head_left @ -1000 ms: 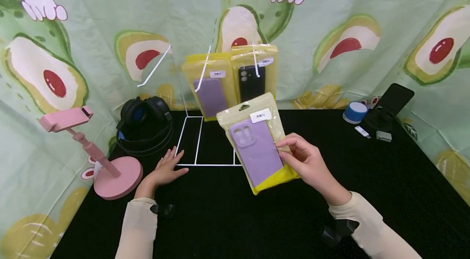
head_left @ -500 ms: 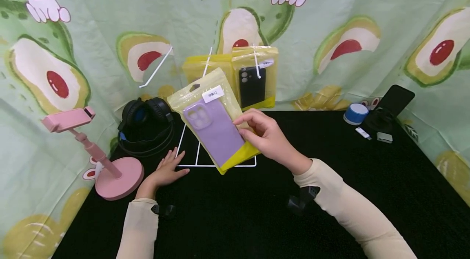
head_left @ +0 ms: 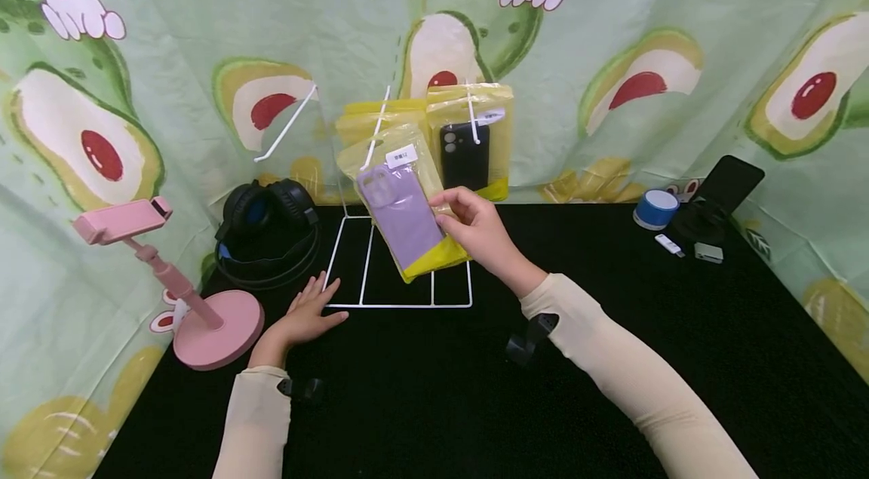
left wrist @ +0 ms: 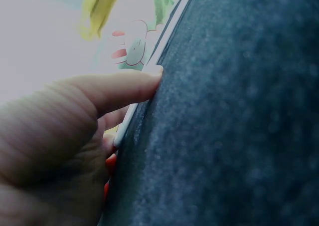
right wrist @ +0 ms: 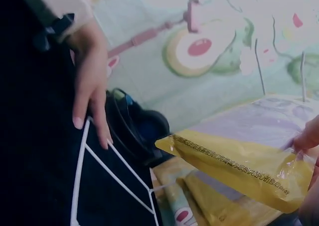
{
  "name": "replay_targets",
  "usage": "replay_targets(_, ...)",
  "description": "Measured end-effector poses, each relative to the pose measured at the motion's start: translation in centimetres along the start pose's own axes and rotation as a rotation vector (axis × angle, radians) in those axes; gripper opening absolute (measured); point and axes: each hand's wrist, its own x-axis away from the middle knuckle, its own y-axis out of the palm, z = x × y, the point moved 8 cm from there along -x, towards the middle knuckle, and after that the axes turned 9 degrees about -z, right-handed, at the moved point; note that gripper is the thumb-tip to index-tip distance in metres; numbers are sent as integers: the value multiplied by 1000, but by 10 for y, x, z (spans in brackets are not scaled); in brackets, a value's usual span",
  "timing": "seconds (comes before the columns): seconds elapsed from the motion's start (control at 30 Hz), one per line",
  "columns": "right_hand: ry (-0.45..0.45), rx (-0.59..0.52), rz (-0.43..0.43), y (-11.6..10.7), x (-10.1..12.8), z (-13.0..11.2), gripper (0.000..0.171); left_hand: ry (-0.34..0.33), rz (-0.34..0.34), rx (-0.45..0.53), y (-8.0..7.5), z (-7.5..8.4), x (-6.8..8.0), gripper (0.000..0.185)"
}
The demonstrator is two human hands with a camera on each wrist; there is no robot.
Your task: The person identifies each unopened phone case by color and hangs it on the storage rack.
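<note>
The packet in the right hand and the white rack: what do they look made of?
Packet: thin glossy plastic film, clear front over yellow backing, going by its glare and crinkles; the purple case inside looks matte, perhaps silicone. Right hand pinches it. White rack: thin rods, probably coated metal wire.

The left hand (left wrist: 55, 136) filled the lower left of the view, seen from very close and blurred. 1 of its fingers (left wrist: 127, 89) lay stretched out nearly straight, its tip touching a thin white wire (left wrist: 149, 69) that ran along the dark, fuzzy tabletop (left wrist: 234, 126). Lower down, the other fingers were tucked beneath it against the tabletop, and how they lay could not be told. The wire ran from under the hand away toward the tabletop's far edge. Beyond that edge hung a pale backdrop (left wrist: 45, 36) with a green and red print, and a yellow packet (left wrist: 102, 9) showed near the top, out of focus.
</note>
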Motion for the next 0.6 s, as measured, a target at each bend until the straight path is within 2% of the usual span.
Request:
replay_targets(0.23,97,-4,75,-6,-25,27,15,6,1,3,0,1,0,70)
replay_targets(0.3,112,-9,77,-7,-26,34,15,4,-3,4,0,1,0,70)
replay_targets(0.6,109,106,110,-13,-22,56,19,-30,-17,-2,0,-2,-1,71)
